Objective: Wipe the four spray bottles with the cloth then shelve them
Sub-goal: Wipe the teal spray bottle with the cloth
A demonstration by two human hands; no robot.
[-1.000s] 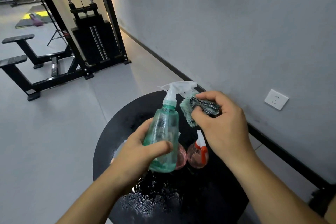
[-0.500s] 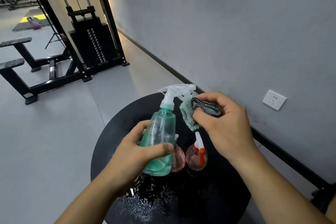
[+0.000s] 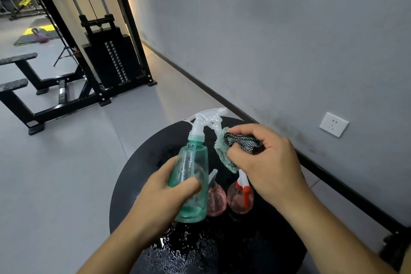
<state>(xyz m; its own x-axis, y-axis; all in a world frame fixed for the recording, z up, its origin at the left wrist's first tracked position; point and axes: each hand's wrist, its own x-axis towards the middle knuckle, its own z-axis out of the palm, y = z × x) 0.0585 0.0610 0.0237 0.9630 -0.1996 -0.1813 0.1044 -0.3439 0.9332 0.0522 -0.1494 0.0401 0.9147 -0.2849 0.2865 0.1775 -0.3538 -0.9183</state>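
**Green bottle in one hand, cloth in the other, over a wet round desk**

No brand, label or writing can be read on any bottle or on the cloth.

Three spray bottles show. The left hand [image 3: 160,193] curls its fingers and thumb round the lower body of one green spray bottle [image 3: 192,175], held upright above the desk, its clear trigger head [image 3: 205,119] at 12 o'clock of the body. The right hand [image 3: 266,162] grips one bunched cloth [image 3: 231,146], teal with a black-and-white woven edge, just beside the green bottle's neck at its 3 o'clock; whether cloth and bottle touch cannot be told. Two pink spray bottles stand on the desk at 5 o'clock of the green one: one [image 3: 215,203] partly hidden behind it, the other with a red trigger [image 3: 241,198] beneath the right hand.

The black round desk [image 3: 255,240] carries water droplets [image 3: 178,251] near its 6 o'clock edge. The room has a grey floor and grey wall, one white wall socket [image 3: 333,124] at 3 o'clock, and one black cable weight machine [image 3: 109,60] at 10 o'clock.
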